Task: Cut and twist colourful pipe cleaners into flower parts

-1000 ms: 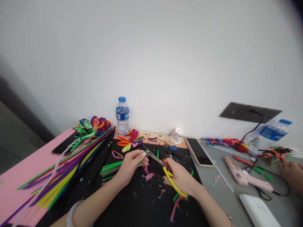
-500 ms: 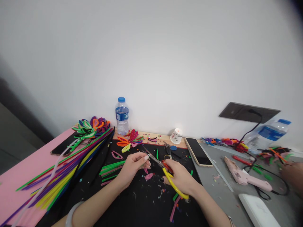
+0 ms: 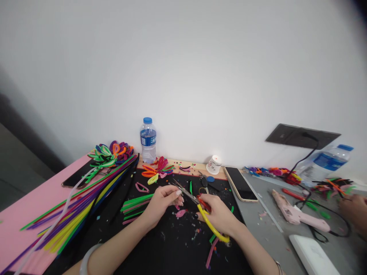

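My right hand [image 3: 219,215] grips yellow-handled scissors [image 3: 204,215] whose blades point up-left toward my left hand [image 3: 162,202]. The fingers of that hand are pinched together at the blade tips on something too small to make out. Both hands hover over a black mat [image 3: 172,244] strewn with small coloured scraps. A pink petal-shaped piece [image 3: 180,213] lies on the mat between the hands. Short green pipe-cleaner pieces [image 3: 134,201] lie just left of my left hand.
A long bundle of coloured pipe cleaners [image 3: 83,202] runs along the left. Finished pipe-cleaner flowers [image 3: 110,151], a water bottle [image 3: 148,139], a small white cup [image 3: 213,165], keys [image 3: 207,180] and a phone [image 3: 240,183] sit further back. A pink glue gun [image 3: 295,214] and another person's hand [image 3: 354,212] are at right.
My left hand's fingers slid slightly right along the blades and the scissors closed a little. The hands otherwise stayed in place.
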`<state>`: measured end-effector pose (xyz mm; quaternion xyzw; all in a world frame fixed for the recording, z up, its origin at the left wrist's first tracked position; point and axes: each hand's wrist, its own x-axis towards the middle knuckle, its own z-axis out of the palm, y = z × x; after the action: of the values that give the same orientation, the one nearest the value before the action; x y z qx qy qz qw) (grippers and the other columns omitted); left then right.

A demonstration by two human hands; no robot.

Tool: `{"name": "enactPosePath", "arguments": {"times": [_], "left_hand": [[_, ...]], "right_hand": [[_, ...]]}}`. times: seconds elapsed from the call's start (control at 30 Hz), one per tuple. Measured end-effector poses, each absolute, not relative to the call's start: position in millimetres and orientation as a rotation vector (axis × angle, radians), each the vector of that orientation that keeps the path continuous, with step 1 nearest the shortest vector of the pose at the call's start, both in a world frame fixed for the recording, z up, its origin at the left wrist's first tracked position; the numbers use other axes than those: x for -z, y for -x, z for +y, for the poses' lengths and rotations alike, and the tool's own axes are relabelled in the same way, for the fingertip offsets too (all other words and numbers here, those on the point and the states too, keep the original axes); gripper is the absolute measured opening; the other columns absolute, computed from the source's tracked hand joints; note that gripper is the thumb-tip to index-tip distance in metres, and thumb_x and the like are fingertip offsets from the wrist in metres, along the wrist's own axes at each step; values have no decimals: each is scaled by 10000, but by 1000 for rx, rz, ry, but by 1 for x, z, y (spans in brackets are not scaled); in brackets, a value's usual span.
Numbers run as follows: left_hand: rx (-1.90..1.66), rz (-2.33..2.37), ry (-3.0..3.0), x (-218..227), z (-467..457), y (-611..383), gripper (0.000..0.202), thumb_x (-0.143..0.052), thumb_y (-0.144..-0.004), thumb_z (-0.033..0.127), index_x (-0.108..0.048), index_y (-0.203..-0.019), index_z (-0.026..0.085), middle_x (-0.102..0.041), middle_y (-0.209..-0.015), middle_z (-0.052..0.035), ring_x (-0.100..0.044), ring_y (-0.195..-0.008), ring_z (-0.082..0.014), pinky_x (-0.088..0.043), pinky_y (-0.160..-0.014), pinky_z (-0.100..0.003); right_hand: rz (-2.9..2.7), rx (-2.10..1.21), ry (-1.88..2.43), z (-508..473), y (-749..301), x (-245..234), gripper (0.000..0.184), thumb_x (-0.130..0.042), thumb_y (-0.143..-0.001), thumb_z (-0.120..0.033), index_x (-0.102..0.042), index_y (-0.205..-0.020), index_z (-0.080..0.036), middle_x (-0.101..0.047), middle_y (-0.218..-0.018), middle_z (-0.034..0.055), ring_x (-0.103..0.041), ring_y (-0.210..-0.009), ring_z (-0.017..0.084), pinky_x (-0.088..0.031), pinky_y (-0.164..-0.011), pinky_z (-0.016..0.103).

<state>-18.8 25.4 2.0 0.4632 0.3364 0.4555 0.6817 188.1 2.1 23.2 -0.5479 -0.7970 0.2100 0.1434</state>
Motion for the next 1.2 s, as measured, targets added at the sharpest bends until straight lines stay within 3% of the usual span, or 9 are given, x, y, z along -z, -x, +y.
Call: {"name": "enactPosePath", "arguments": {"times": [0.27,0.43,0.63,0.8,0.97,1.2], "left_hand": [[-1002,739,-1037,1,25,18,201,-602,-767,307,-605,-695,119,-630,-647,-25,-569,-593,-124,-464,-612,-262],[-998,744,-1036,1,25,18,190,-606,-763,308,-615,-736,120,-624,-651,-24,-559,-593,-120,-455,-611,-258],[-993,762,-1042,-2,24,18,188,-588,-771,326,-610,-762,140,-605,-666,-15,-536,-635,-131,-433,-626,-260],[-1070,862,-1200,-7,24,18,156,-598,-759,300,-626,-722,150,-550,-713,12,-461,-696,-114,-355,-656,-212],[-1072,904,-1218,-8,24,18,177,-565,-777,330,-599,-748,159,-503,-699,26,-426,-685,-112,-335,-647,-208],[-1010,856,-1110,-7,23,15,228,-594,-752,359,-530,-814,149,-472,-677,33,-395,-562,-77,-336,-518,-182]], "right_hand": [[-2309,-552,1541,1,-188,-21,201,-539,-692,-222,-372,-588,-184,-401,-555,-55,-337,-513,88,-217,-489,203],[-2299,-491,1575,1,-186,-19,252,-472,-754,-237,-358,-537,-180,-368,-510,-52,-311,-479,85,-213,-474,207],[-2182,-336,1769,6,-194,-16,246,-515,-755,-335,-445,-573,-184,-498,-551,-16,-429,-506,112,-230,-475,213],[-2081,-135,1994,14,-207,-15,196,-533,-732,-318,-474,-592,-194,-570,-594,13,-500,-535,145,-231,-476,227],[-2050,-162,2121,17,-208,-11,172,-575,-708,-335,-519,-653,-183,-611,-663,50,-566,-609,186,-289,-510,238],[-2062,-129,2011,15,-208,-9,108,-573,-737,-256,-542,-773,-159,-586,-795,84,-560,-766,234,-392,-661,296]]}}
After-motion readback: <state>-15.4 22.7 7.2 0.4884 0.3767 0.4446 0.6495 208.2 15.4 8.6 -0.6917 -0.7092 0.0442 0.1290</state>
